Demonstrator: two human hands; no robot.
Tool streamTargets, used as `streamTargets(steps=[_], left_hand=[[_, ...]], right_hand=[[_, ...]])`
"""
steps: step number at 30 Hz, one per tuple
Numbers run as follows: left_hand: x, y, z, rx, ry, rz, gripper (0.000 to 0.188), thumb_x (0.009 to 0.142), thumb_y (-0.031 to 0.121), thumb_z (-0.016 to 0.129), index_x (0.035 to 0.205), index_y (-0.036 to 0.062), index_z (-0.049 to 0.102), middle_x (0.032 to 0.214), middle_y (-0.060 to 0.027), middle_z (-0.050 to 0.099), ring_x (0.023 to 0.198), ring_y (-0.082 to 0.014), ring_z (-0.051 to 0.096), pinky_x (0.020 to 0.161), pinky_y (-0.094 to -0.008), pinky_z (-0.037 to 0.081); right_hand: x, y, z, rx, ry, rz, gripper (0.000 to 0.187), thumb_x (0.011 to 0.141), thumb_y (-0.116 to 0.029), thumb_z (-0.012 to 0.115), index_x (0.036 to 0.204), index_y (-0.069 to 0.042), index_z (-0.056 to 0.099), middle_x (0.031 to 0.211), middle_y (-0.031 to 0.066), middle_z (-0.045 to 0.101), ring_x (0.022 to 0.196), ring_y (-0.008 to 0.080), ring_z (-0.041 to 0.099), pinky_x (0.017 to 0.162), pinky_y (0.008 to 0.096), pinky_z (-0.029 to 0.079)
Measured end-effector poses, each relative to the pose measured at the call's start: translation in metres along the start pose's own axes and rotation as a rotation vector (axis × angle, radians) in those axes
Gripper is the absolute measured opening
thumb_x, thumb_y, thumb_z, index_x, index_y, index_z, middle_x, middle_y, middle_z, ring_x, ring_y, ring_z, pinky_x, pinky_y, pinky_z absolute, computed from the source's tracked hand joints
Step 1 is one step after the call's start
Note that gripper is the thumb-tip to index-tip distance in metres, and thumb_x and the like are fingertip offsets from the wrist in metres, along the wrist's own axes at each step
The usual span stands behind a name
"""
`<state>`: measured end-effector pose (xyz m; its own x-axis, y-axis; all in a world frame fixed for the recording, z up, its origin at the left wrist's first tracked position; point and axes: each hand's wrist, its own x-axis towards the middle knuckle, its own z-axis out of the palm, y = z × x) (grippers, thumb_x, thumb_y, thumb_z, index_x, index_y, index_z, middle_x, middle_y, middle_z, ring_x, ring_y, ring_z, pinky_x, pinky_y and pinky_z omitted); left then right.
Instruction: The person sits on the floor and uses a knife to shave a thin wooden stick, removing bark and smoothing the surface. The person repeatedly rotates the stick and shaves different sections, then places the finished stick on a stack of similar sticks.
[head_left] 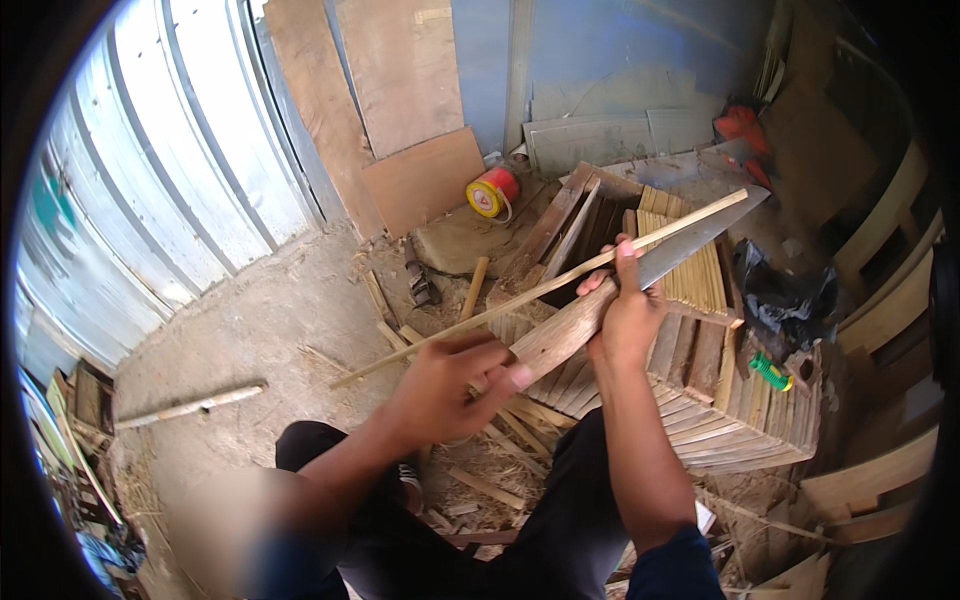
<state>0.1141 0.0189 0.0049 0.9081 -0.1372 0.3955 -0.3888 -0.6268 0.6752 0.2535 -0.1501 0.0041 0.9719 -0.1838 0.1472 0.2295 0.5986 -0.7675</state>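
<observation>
My right hand (632, 310) is closed around a machete (555, 335) where its thick wooden handle meets the grey blade. The blade points away to the far right. A long, thin wooden strip (540, 292) lies along the blade, pinned by the right fingers, and runs down to the left. My left hand (450, 385) is by the lower end of the handle, below the strip. Its fingers are half curled and slightly blurred, so whether they grip anything cannot be seen. Beneath the machete lie stacked wooden slats (735, 430).
A wooden frame (545, 235) holds more slats beyond my hands. A green-handled tool (770, 372) and a black plastic bag (785, 285) are at right. Farther off is a red bucket with a yellow end (492, 192). Offcuts (487, 488) litter the floor; a stick (190, 408) lies left.
</observation>
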Motion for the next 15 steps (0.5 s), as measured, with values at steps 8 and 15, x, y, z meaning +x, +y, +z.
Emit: streamTargets(steps=[8,15], left_hand=[[-0.021,-0.065,-0.021,-0.325,0.123,-0.389,0.087,0.104,0.069,0.03,0.166,0.0111,0.013,0.147,-0.026,0.052,0.128,-0.0339,0.059,0.105,-0.0447,0.05],[0.012,-0.031,-0.085,-0.389,1.105,0.314,0.074,0.104,0.069,0.025,0.14,0.0069,0.044,0.094,-0.0114,0.068,0.095,-0.0268,0.068,0.09,-0.0464,0.055]], right_hand=[[0.022,0.002,-0.006,0.208,0.085,0.215,0.024,0.102,-0.018,0.066,0.118,0.0,0.061,0.096,0.0096,0.064,0.068,0.015,0.055,0.061,0.0306,0.052],[-0.015,0.022,0.017,0.079,-0.152,0.707,0.032,0.103,-0.025,0.065,0.124,-0.002,0.059,0.097,0.0087,0.069,0.061,0.0114,0.055,0.055,0.0265,0.051]])
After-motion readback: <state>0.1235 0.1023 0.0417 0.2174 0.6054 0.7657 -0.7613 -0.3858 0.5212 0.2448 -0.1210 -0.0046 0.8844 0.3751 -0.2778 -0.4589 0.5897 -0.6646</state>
